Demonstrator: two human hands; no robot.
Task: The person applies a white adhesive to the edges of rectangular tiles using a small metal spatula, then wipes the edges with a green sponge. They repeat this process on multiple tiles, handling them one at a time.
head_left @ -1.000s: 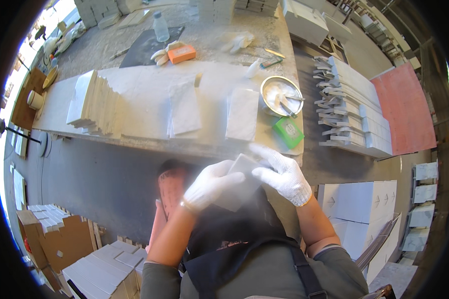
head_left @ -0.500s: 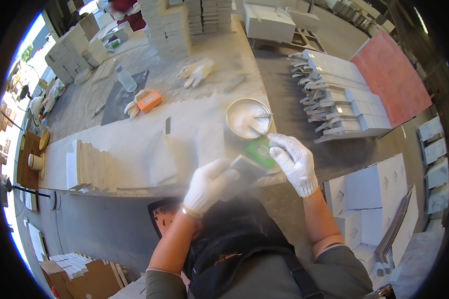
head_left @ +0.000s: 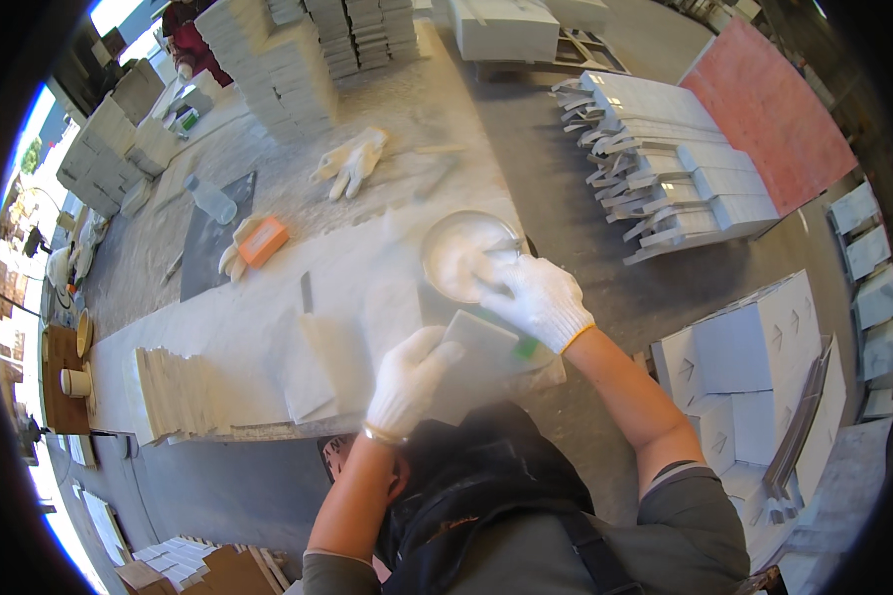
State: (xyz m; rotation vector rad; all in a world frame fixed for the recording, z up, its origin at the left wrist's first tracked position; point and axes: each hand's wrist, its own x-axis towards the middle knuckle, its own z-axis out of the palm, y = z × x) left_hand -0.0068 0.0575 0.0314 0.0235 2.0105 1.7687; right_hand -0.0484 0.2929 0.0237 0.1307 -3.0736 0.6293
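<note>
My left hand (head_left: 407, 382), in a white knit glove, grips the edge of a flat pale tile (head_left: 481, 339) and holds it tilted over the table's front edge. My right hand (head_left: 541, 300), gloved alike, is at the near right rim of a round bowl (head_left: 429, 260) of white powder. Its fingers bend toward the powder; what they pinch is hidden and blurred. A thin tool (head_left: 509, 244) lies across the bowl's right rim. Part of a green patch (head_left: 526, 347) shows beside the tile, mostly covered.
On the dusty table (head_left: 387, 233) lie a loose glove (head_left: 352, 162), an orange box (head_left: 263, 242), a clear bottle (head_left: 211, 200) and a row of thin tiles (head_left: 184, 392). Tall tile stacks (head_left: 268, 74) stand behind. White boxes (head_left: 724, 357) are at the right; a person (head_left: 196, 45) is far left.
My right hand has moved left and forward over the bowl's rim, covering much of the green patch. The tile in my left hand has tipped to show its face. The whole view has turned slightly.
</note>
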